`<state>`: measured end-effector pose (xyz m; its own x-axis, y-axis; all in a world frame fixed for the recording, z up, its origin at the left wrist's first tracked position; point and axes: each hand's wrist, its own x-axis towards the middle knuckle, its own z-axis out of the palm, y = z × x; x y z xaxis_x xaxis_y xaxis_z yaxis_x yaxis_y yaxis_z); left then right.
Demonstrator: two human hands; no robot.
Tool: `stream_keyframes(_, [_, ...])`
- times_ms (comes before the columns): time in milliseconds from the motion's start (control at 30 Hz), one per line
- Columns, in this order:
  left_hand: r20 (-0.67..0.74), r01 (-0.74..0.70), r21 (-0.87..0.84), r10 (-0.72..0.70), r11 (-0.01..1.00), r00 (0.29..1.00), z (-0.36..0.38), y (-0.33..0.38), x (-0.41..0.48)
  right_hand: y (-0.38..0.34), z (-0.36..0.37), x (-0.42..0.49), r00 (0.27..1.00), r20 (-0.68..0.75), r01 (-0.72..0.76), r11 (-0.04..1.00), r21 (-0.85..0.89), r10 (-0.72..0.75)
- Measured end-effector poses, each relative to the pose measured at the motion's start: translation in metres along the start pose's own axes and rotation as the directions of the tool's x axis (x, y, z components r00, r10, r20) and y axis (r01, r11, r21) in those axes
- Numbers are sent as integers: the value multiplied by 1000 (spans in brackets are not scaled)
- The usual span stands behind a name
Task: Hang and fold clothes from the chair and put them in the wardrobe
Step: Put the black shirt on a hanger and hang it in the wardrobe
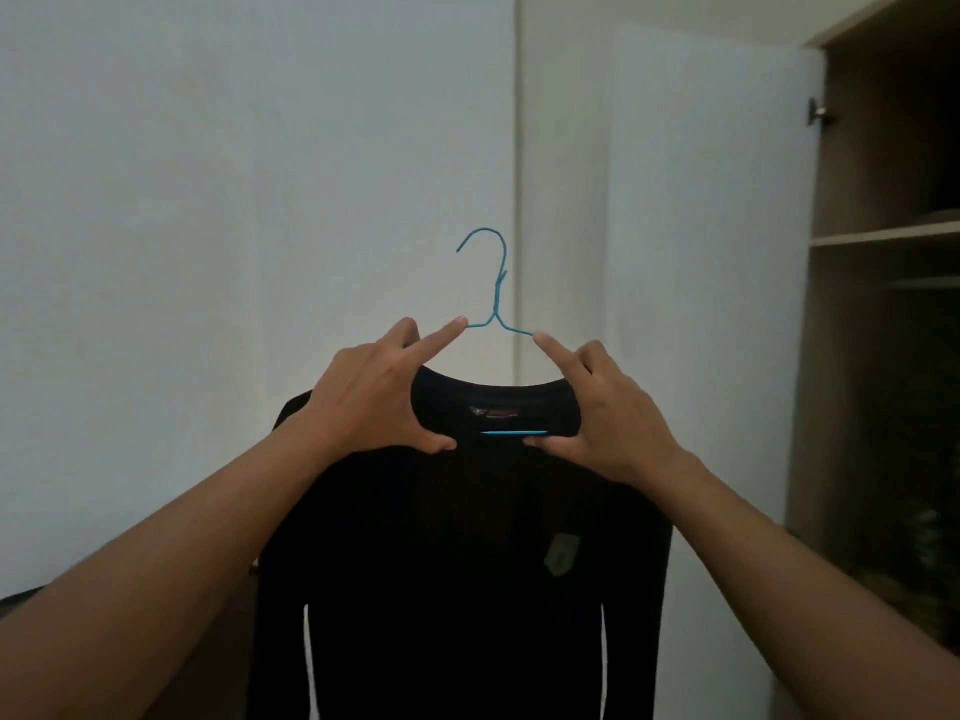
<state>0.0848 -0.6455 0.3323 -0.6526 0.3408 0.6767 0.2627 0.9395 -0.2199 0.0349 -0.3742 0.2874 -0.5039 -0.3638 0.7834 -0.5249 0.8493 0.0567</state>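
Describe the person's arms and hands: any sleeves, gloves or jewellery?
Both forearms are bare to the picture's edge; no sleeve shows. The left hand and right hand wear no gloves, and no ring, watch or bracelet is visible.

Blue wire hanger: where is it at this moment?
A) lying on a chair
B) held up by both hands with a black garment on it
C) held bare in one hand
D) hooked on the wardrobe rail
B: the left hand and right hand pinch the black garment at its collar, which sits on the blue wire hanger, whose hook is hooked on nothing.
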Motion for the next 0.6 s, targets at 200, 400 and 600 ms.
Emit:
stream_keyframes(200, [-30, -107, -110, 104, 988, 994, 24, 113, 63, 89, -52, -57, 981, -2, -192, 977, -94, 193])
stream_keyframes(400, [-60, -235, -156, 229, 959, 972, 62, 217, 128, 178, -87, -107, 929, -17, -369, 919, -139, 370])
stream_keyframes(600, [-67, -341, -165, 334, 926, 940, 113, 285, 193, 261, -77, -124, 842, 57, -520, 836, -177, 536])
